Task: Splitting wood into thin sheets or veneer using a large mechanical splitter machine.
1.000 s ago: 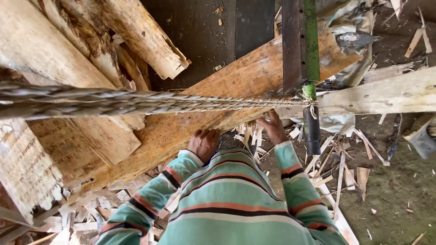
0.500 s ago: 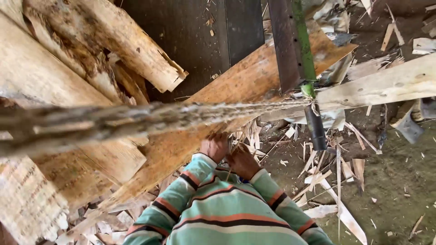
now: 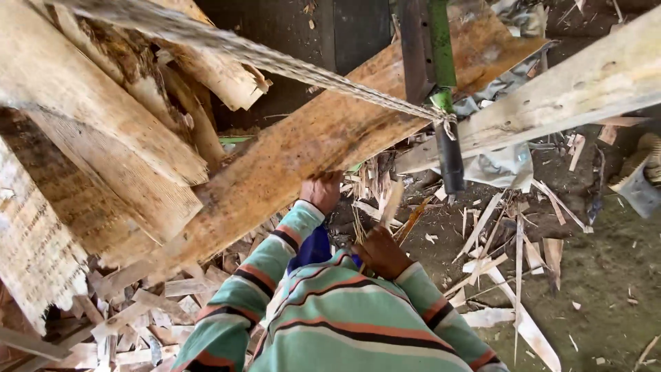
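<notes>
I look down at my striped sleeves and both hands. My left hand point(image 3: 321, 191) is closed, with its fingers curled into a bunch of thin wood strips point(image 3: 372, 182) just under the lower edge of a long slanted plank point(image 3: 303, 148). My right hand point(image 3: 381, 252) is closer to my body. It is a fist around a few thin wood splinters point(image 3: 406, 220) that stick up and to the right. Most of my fingers are hidden from view.
A twisted rope point(image 3: 275, 62) runs from the upper left to a green pole point(image 3: 439, 55) with a black lower end point(image 3: 451, 162). A pale beam point(image 3: 571, 93) crosses at the right. Rough split logs point(image 3: 103, 131) pile up at the left. Wood scraps point(image 3: 516, 255) litter the dirt ground.
My right hand has pulled back toward my body with splinters in it. The left hand stays under the plank's edge. The view has tilted, so the rope now slants upward to the left.
</notes>
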